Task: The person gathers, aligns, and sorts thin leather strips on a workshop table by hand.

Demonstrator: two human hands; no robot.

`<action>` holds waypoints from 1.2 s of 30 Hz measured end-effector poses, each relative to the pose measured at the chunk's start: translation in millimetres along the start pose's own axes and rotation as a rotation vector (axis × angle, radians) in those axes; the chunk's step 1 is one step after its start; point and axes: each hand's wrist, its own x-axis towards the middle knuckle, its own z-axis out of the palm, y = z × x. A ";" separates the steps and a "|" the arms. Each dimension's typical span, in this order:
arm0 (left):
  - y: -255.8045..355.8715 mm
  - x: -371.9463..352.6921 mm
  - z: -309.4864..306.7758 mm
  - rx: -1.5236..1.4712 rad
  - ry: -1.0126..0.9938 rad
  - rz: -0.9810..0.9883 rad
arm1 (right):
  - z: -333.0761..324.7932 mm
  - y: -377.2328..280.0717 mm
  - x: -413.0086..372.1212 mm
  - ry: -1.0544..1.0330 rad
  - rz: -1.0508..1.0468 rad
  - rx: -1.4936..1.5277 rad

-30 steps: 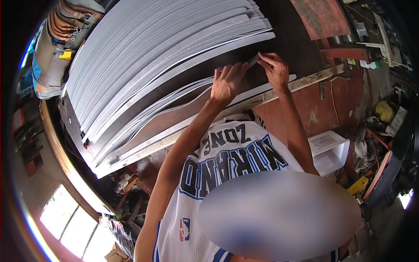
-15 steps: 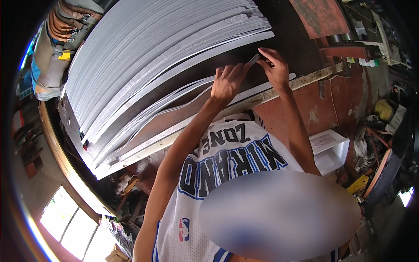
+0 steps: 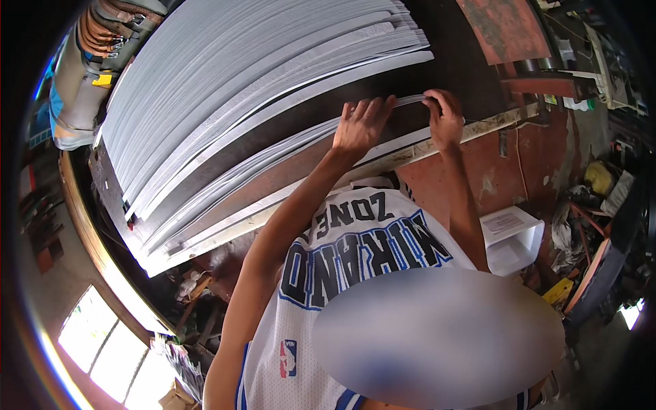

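Several long, thin pale-grey strips (image 3: 411,100) run under my left hand (image 3: 365,125) and reach my right hand (image 3: 445,117). The fingers of my left hand curl down over the strips partway along. At their right end, my right thumb and fingers pinch the tips. Toward the left, the strips fan slightly apart on the dark tabletop (image 3: 471,85). Beyond my hands, a broad row of similar strips (image 3: 260,82) lies packed side by side. One separate strip (image 3: 403,143) lies close to the near edge, partly hidden by my hands.
Brown belts (image 3: 96,34) with buckles hang at the upper left. A rusty red plate (image 3: 506,31) lies at the far right. Below the table's pale edge (image 3: 482,126) stands a white plastic bin (image 3: 514,242). Clutter fills the floor to the right.
My right hand has shifted right and slightly down along the strips. Their raised end has come down, and the wavy strip on the near side now lies straighter with the others.
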 end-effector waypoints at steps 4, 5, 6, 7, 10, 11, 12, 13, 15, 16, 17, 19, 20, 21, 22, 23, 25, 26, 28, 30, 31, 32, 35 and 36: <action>-16.6 -35.6 -22.8 0.104 -0.097 -0.076 | -4.4 5.8 2.5 0.016 -0.016 0.008; -25.1 -53.3 -28.4 0.143 -0.078 -0.094 | -5.2 5.8 2.5 0.021 -0.010 0.008; -35.5 -73.9 -36.3 0.165 -0.080 -0.115 | -6.1 7.0 3.1 0.008 -0.017 0.026; -47.7 -97.4 -46.3 0.223 -0.056 -0.110 | -5.6 6.7 3.1 -0.007 -0.027 0.045; -73.1 -159.5 -67.1 0.297 -0.032 -0.202 | -4.5 11.4 3.3 0.004 -0.046 0.042; -77.3 -173.4 -73.9 0.285 0.001 -0.219 | -4.1 12.5 3.6 0.000 -0.051 0.044; -79.9 -184.2 -80.1 0.304 -0.022 -0.243 | -3.7 13.6 3.9 0.006 -0.049 0.057; -81.2 -192.6 -82.0 0.324 -0.045 -0.268 | -3.6 14.7 3.9 0.010 -0.048 0.070; -80.5 -198.3 -78.0 0.313 -0.003 -0.273 | -3.9 17.2 3.7 -0.003 -0.046 0.074; -79.7 -197.5 -77.3 0.298 0.036 -0.266 | -4.6 18.3 3.6 -0.010 -0.036 0.071; -78.0 -195.8 -76.1 0.299 0.040 -0.268 | -5.0 20.5 3.9 -0.010 -0.041 0.071; -75.4 -193.4 -73.3 0.297 0.059 -0.283 | -7.3 22.0 4.0 -0.055 -0.024 0.033; -74.4 -192.5 -72.9 0.297 0.054 -0.287 | -8.2 22.7 4.2 -0.050 -0.026 0.031; -74.9 -192.2 -74.1 0.298 0.061 -0.281 | -8.0 19.6 5.3 -0.045 -0.030 0.030; -73.8 -191.2 -75.1 0.293 0.055 -0.285 | -8.9 18.1 5.6 -0.042 -0.030 0.029; -72.8 -188.8 -74.8 0.286 0.047 -0.286 | -9.4 18.5 6.0 -0.035 -0.027 0.023; -72.3 -181.9 -63.2 0.249 0.078 -0.289 | -9.4 23.5 9.7 -0.056 -0.117 0.014; -72.8 -179.1 -57.6 0.219 0.106 -0.302 | -8.6 24.7 10.2 -0.051 -0.114 0.034; -66.1 -153.4 -49.9 0.179 0.089 -0.283 | -5.6 24.9 9.5 -0.046 -0.113 0.045; -52.0 -114.0 -41.0 0.133 0.039 -0.221 | -2.5 28.1 8.3 -0.047 -0.122 0.074; -43.8 -89.9 -36.9 0.124 0.006 -0.168 | -1.6 28.3 7.8 -0.046 -0.118 0.072; -35.3 -68.0 -28.8 0.089 -0.001 -0.124 | -0.5 27.4 8.0 -0.040 -0.098 0.090; -8.9 -9.2 -2.0 0.069 0.005 -0.022 | 1.0 18.9 7.1 -0.027 -0.057 0.097; -2.0 5.5 6.2 0.071 0.007 -0.017 | 0.6 16.6 7.8 -0.016 -0.029 0.086</action>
